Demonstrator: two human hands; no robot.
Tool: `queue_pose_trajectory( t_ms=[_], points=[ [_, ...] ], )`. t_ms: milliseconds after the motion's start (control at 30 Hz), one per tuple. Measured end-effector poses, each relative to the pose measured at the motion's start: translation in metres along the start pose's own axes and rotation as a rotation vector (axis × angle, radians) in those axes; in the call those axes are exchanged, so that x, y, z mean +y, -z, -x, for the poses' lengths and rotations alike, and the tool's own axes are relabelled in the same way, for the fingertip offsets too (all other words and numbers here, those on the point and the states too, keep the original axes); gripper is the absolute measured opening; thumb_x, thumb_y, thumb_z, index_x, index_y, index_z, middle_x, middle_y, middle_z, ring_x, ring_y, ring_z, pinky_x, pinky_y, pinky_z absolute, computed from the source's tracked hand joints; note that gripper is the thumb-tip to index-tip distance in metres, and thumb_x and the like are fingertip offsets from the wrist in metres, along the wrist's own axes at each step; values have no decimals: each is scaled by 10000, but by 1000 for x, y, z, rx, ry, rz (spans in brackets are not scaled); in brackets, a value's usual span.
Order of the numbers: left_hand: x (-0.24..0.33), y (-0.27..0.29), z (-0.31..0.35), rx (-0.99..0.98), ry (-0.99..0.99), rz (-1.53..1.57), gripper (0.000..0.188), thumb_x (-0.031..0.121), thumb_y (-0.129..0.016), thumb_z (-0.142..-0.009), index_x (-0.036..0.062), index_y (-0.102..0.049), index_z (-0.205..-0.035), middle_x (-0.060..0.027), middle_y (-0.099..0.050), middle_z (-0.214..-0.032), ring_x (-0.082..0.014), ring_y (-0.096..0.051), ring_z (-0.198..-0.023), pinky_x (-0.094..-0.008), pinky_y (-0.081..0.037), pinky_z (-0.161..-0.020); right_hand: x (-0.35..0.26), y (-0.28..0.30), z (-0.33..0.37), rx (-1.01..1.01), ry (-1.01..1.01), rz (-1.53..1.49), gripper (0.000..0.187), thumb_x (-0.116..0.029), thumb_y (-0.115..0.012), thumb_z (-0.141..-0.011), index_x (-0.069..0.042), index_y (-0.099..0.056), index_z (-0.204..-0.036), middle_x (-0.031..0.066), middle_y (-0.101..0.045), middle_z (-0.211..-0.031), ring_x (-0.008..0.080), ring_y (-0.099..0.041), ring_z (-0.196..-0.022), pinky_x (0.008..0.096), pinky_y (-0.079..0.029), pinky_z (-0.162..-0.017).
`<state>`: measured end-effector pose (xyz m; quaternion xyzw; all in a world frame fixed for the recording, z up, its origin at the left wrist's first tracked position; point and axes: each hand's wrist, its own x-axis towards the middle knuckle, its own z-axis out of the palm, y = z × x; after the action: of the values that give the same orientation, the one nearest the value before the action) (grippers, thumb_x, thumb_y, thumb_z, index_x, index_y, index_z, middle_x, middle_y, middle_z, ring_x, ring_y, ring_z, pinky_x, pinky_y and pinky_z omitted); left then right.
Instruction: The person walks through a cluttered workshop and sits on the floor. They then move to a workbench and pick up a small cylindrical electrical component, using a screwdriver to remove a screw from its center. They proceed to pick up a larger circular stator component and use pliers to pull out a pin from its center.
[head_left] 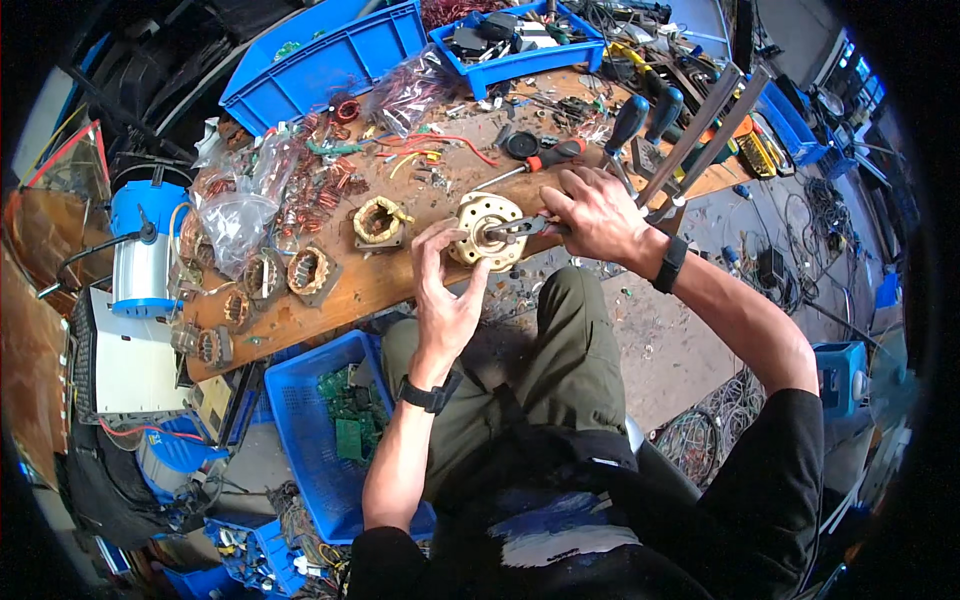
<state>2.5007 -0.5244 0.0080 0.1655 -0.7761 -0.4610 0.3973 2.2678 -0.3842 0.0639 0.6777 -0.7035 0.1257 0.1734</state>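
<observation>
My left hand [447, 305] grips a round cream-coloured motor part [506, 210] by its edge at the front of the wooden bench. The part has small holes around its rim and a metal centre. Closed around a pair of pliers [524, 227], my right hand [603, 218] comes in from the right. The plier jaws are at the middle of the cream part; whether they grip anything there I cannot tell. Just behind lies a screwdriver [557, 156] with a red and black handle. A motor stator [378, 224] sits to the left of the part.
More stators [311, 272] and copper windings lie along the bench's left side. Upright metal bars [700, 135] stand just right of my right hand. Blue bins [325, 75] line the back. A blue basket [305, 425] with green circuit boards is beside my left leg.
</observation>
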Motion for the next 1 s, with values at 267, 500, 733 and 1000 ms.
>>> queue_pose_trajectory(
  t_ms=[267, 500, 733, 1000],
  points=[
    [0, -1, -5, 64, 5, 121, 486, 80, -784, -907, 14, -555, -1331, -156, -577, -1333, -304, -548, -1314, -429, -440, -1128, -1, -5, 0, 32, -13, -28, 340, -240, -812, -759, -85, -564, -933, 114, -558, -889, 347, -626, -894, 480, -525, -773],
    [16, -4, -25, -10, 94, 122, 501, 72, -780, -897, 19, -537, -1332, -154, -602, -1292, -283, -591, -1238, -413, -456, -1097, 2, -2, 0, 11, 9, -7, 345, -306, -796, -826, -96, -566, -974, 138, -568, -908, 362, -627, -906, 497, -519, -771],
    [9, -9, -19, 5, -11, 16, 511, 20, -772, -877, 30, -532, -1328, -137, -578, -1321, -272, -563, -1274, -408, -448, -1120, 1, -2, -2, 1, 15, -11, 361, -331, -800, -832, -96, -562, -971, 140, -566, -926, 365, -627, -922, 502, -518, -785],
    [20, -8, -24, 71, -110, -117, 454, 13, -763, -861, 39, -558, -1266, -143, -580, -1287, -289, -555, -1282, -428, -415, -1142, 0, -2, 0, -11, -4, -2, 352, -333, -783, -846, -99, -557, -980, 141, -557, -912, 361, -616, -907, 499, -515, -778]
  ],
)
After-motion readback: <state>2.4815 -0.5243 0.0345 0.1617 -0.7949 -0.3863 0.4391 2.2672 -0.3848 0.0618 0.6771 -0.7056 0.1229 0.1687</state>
